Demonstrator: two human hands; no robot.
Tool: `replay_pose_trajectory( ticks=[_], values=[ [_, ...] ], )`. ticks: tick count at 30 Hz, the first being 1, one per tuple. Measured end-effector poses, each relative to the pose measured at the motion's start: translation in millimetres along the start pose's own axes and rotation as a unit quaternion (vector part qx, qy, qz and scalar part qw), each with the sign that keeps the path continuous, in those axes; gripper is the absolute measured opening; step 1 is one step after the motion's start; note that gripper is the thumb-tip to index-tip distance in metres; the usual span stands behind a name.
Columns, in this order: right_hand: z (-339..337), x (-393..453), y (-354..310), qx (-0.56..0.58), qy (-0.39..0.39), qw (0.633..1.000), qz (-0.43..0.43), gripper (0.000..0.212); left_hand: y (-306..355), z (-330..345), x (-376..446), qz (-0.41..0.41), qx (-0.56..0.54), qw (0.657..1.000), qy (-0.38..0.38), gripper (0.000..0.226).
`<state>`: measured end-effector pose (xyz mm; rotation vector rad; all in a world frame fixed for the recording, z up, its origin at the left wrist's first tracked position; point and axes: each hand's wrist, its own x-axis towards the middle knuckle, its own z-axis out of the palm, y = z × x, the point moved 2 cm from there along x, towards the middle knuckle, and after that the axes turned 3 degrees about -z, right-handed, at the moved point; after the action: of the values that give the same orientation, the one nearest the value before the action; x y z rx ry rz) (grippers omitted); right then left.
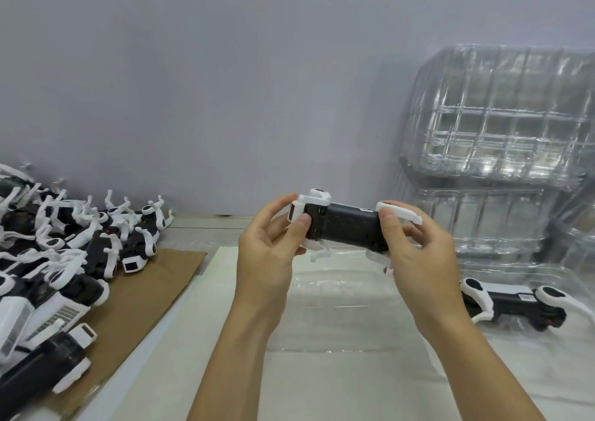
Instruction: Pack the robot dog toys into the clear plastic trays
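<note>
I hold one black-and-white robot dog toy [343, 225] in the air above a clear plastic tray [347, 295] lying on the table. My left hand [273, 243] pinches its head end, thumb on the black body. My right hand [415, 243] grips the tail end, thumb against a white leg. The toy lies sideways with its white legs folded. A second robot dog [515, 304] lies in the right part of the tray.
A heap of several robot dogs [64, 253] covers a brown cardboard sheet [151, 295] on the left. Tall stacks of clear empty trays [495, 124] stand at the back right against the grey wall. White table surface [180, 349] shows in front.
</note>
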<state>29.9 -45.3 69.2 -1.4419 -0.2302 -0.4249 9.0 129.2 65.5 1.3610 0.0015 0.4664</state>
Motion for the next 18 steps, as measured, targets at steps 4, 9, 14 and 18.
replay_pose_trajectory(
  ticks=[4,9,14,18],
  values=[
    [2,0,3,-0.003,-0.02,1.0,0.021,0.011,0,0,-1,-0.012,-0.028,0.999,0.02,0.042],
    [5,-1,2,-0.043,-0.047,0.998,-0.008,0.008,3,-3,0,-0.042,-0.078,0.996,-0.004,0.047],
    [4,-2,-1,-0.082,-0.151,0.985,-0.025,0.047,5,-10,2,-0.005,-0.121,0.993,-0.002,0.062],
    [10,-5,-8,-0.202,-0.196,0.955,-0.091,0.067,4,-11,2,0.034,-0.055,0.998,-0.022,0.056]
  ],
)
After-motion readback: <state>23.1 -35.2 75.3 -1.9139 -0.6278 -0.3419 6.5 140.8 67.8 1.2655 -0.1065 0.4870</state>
